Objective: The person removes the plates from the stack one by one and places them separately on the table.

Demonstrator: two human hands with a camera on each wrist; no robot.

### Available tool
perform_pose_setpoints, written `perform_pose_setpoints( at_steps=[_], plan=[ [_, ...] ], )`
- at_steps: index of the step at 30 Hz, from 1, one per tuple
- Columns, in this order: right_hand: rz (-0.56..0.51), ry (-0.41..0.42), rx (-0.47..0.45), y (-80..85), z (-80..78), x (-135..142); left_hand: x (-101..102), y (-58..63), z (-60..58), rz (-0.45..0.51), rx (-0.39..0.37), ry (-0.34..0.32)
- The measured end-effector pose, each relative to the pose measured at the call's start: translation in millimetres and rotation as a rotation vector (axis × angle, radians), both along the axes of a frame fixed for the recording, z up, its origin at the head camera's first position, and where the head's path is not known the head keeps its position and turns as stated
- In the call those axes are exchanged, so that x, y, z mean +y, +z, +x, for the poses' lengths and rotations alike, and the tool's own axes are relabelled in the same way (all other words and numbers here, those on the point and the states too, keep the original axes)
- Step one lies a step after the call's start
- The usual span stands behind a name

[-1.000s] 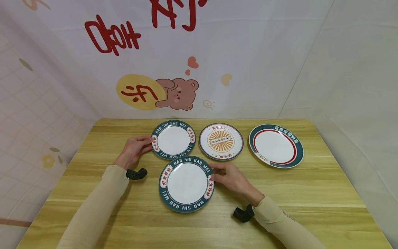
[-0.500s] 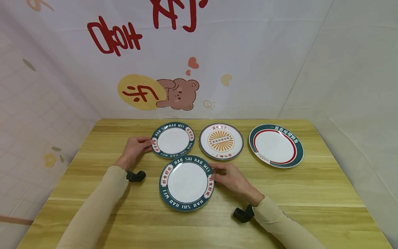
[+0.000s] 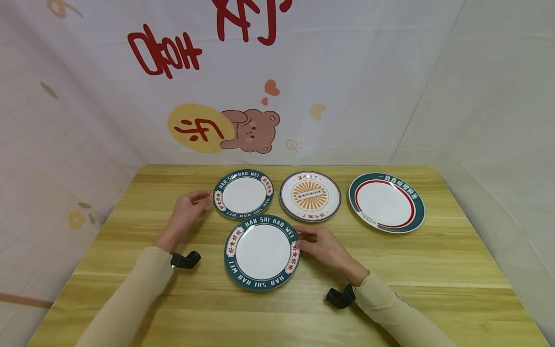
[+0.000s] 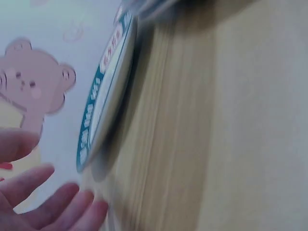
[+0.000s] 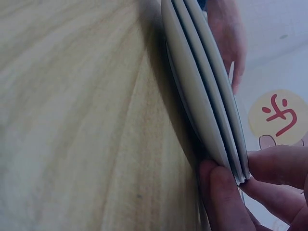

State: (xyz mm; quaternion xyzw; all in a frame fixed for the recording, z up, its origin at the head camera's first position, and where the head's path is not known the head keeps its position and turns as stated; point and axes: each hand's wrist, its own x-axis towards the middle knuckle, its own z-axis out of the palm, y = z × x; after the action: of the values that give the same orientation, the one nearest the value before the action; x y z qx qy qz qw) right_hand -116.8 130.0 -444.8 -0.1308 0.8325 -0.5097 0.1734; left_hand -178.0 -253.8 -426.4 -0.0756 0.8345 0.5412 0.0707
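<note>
My right hand (image 3: 324, 248) pinches the right edge of a stack of plates (image 3: 262, 252); the top one has a green rim with white lettering. In the right wrist view, three stacked plate edges (image 5: 207, 86) show between my thumb and fingers (image 5: 276, 166). Behind the stack lies a smaller-looking plate (image 3: 244, 194) with the same green rim, close to the stack's far edge. My left hand (image 3: 186, 212) is just left of that plate, apart from it. Its spread fingers (image 4: 60, 204) hold nothing in the left wrist view, where the green-rimmed plate (image 4: 108, 96) lies beyond them.
A white plate (image 3: 310, 196) with an orange sunburst lies at the back middle. To its right lies a green-rimmed plate (image 3: 387, 203) with a red ring. All are on a wooden table (image 3: 412, 284), with a printed cloth wall (image 3: 347, 72) behind.
The left hand has let go of the left edge of the back-left plate and drawn slightly away. That plate tilted briefly, then settled. The right hand keeps its grip on the stack.
</note>
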Motion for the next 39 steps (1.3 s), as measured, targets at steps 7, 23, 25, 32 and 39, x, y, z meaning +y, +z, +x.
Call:
perform_pose_setpoints(
  at_steps=[7,23,25,32,39],
  plan=[
    [-0.005,0.004,0.015,-0.6,-0.2,1,11,6.3,28.4,-0.035,0.111,-0.009],
    [-0.007,-0.005,0.008,-1.0,1.1,0,30,4.6,71.9,-0.103,0.245,-0.134],
    [-0.007,-0.006,0.008,-0.8,1.5,-1,32,3.8,74.8,-0.103,0.252,-0.15],
    [-0.008,-0.01,0.012,-1.2,2.0,-1,38,0.0,85.6,-0.101,0.247,-0.2],
    [-0.029,-0.027,-0.003,-1.2,3.2,-1,42,-7.5,97.3,-0.113,0.187,-0.244]
  ],
)
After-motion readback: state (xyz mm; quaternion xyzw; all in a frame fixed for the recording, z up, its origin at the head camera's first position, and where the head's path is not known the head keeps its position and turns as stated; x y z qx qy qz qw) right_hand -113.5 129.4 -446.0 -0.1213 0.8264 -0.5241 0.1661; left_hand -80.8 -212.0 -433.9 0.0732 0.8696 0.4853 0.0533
